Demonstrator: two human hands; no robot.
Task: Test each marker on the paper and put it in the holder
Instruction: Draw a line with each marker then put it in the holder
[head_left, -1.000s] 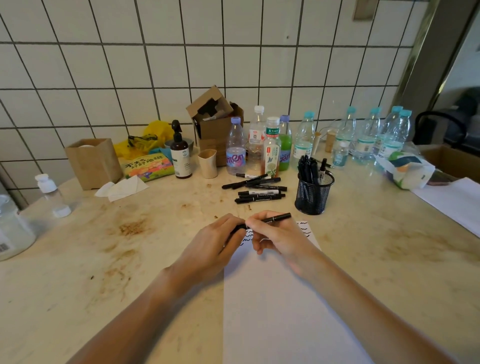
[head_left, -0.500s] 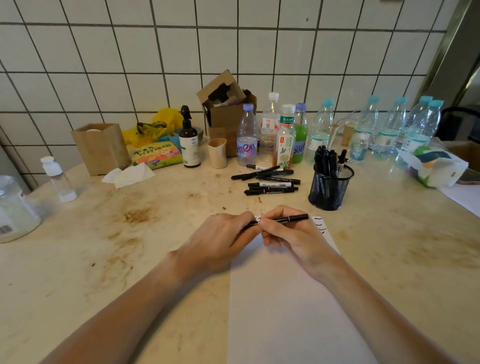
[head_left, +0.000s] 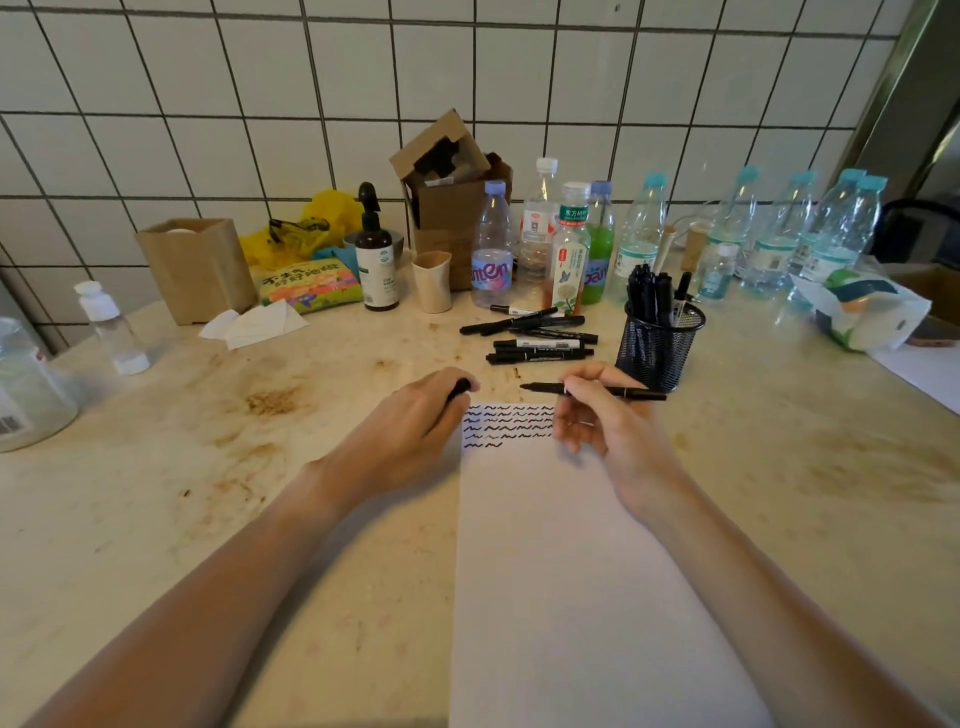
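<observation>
A white sheet of paper (head_left: 571, 571) lies in front of me, with several rows of black squiggles (head_left: 506, 423) at its top edge. My right hand (head_left: 608, 421) pinches an uncapped black marker (head_left: 618, 391), tip pointing left, just above the squiggles. My left hand (head_left: 415, 421) grips the marker's black cap (head_left: 460, 388) at the paper's top left corner. Several black markers (head_left: 535, 338) lie loose on the table behind the paper. To their right stands a black mesh holder (head_left: 657, 348) with several markers in it.
Plastic bottles (head_left: 571, 244) line the tiled wall at the back. A cardboard box (head_left: 447, 208), a brown pump bottle (head_left: 375, 260), a beige cup (head_left: 432, 280) and a paper bag (head_left: 195, 270) stand further left. A tissue pack (head_left: 867, 312) lies at the right.
My hands have pulled apart: the cap has come off the marker and stays in my left hand, the marker in my right. The squiggles are now uncovered.
</observation>
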